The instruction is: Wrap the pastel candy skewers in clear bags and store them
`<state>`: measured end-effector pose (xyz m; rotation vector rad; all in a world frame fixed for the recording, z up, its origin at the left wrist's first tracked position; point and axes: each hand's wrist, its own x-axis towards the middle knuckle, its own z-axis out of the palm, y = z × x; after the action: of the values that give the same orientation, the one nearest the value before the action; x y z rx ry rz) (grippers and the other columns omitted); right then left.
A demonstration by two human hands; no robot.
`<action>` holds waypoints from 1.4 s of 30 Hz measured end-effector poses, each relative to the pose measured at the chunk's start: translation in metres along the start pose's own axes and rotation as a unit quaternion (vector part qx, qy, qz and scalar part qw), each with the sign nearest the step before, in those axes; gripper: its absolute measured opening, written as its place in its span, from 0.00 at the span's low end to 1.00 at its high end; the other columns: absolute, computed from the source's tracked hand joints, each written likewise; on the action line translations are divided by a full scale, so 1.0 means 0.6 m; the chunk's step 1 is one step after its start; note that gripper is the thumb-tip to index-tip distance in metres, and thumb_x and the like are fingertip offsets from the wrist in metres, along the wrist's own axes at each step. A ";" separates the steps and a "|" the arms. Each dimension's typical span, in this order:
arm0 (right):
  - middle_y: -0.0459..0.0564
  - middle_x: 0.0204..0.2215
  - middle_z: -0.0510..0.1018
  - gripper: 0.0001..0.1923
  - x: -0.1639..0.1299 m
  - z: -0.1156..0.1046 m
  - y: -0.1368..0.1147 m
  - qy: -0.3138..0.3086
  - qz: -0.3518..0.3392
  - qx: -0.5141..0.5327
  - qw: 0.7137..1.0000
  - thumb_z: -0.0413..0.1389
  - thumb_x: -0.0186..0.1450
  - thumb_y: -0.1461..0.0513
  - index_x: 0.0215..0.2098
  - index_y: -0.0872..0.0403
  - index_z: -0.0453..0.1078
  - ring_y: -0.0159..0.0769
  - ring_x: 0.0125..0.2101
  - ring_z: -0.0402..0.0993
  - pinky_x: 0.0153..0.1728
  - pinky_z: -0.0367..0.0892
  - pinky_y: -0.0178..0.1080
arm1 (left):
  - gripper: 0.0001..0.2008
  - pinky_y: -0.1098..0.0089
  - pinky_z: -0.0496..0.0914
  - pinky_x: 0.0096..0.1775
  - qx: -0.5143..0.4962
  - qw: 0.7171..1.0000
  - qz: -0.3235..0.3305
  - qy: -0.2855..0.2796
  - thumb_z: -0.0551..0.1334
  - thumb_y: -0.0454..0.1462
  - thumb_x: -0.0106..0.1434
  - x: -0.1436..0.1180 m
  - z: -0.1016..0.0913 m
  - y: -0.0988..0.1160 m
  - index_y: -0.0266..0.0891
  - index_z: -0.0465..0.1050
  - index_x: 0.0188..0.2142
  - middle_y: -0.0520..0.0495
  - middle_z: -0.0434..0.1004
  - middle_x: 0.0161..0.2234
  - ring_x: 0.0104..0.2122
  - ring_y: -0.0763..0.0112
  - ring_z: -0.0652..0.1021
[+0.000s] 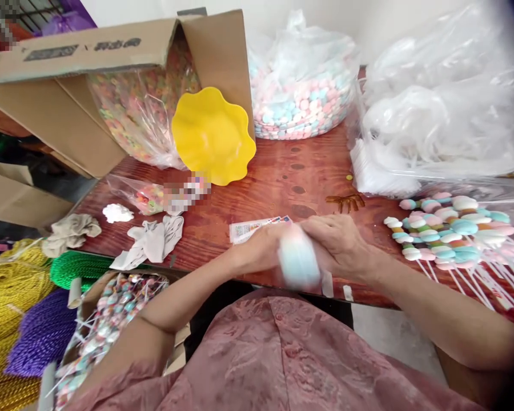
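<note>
In front of my body, above the table's near edge, my two hands come together around a marshmallow skewer (300, 262), smeared by motion, pale blue with pink and white at its top. My left hand (261, 248) closes on it from the left, and my right hand (336, 242) grips from the right with curled fingers. Whether it has a wrapper cannot be made out. Just beyond my left hand lies a stack of printed labels or sleeves (255, 228). Several finished marshmallow skewers (458, 228) on white sticks lie in a pile to the right.
At the back stand a cardboard box (223, 57) of bagged candy rings, a yellow scalloped plate (214, 137) and a bag of marshmallows (304, 103). Clear plastic bags (437, 125) fill the back right. Crumpled gloves (154, 240) lie left; a box of wrapped skewers (115, 308) stands below.
</note>
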<state>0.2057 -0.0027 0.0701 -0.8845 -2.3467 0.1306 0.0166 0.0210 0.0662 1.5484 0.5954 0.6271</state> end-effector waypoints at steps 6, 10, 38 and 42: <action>0.41 0.21 0.73 0.10 0.004 0.043 -0.007 0.042 0.150 0.213 0.965 0.49 0.68 0.65 0.30 0.53 0.69 0.27 0.22 0.67 0.26 0.63 0.31 | 0.30 0.66 0.66 0.54 -0.024 0.970 0.049 0.239 0.68 0.43 0.59 0.018 -0.015 -0.042 0.52 0.66 0.61 0.46 0.65 0.61 0.56 0.63 0.69; 0.42 0.21 0.73 0.08 0.009 0.045 -0.012 0.166 0.142 0.112 0.969 0.50 0.68 0.64 0.34 0.52 0.70 0.27 0.20 0.66 0.25 0.63 0.32 | 0.37 0.62 0.64 0.57 -0.158 0.960 -0.045 0.226 0.70 0.43 0.57 -0.011 0.004 -0.034 0.54 0.59 0.64 0.46 0.61 0.64 0.60 0.62 0.66; 0.46 0.20 0.70 0.10 -0.020 0.125 -0.019 0.120 -0.092 -0.154 0.977 0.48 0.66 0.68 0.34 0.55 0.71 0.32 0.23 0.61 0.29 0.54 0.39 | 0.29 0.70 0.73 0.35 -0.388 0.892 -0.189 0.136 0.75 0.39 0.49 -0.110 0.020 -0.056 0.43 0.71 0.50 0.53 0.74 0.33 0.29 0.75 0.76; 0.44 0.19 0.70 0.08 -0.014 0.122 -0.026 0.109 0.104 0.068 0.986 0.52 0.65 0.65 0.30 0.53 0.71 0.30 0.22 0.61 0.27 0.56 0.36 | 0.18 0.68 0.74 0.35 -0.154 0.971 -0.101 0.154 0.66 0.42 0.59 -0.113 0.023 -0.087 0.36 0.73 0.47 0.49 0.74 0.30 0.28 0.73 0.75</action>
<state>0.1592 -0.0115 0.0118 -1.0193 -2.0153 0.2630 -0.0227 -0.0326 0.0105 1.0902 0.8364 0.7699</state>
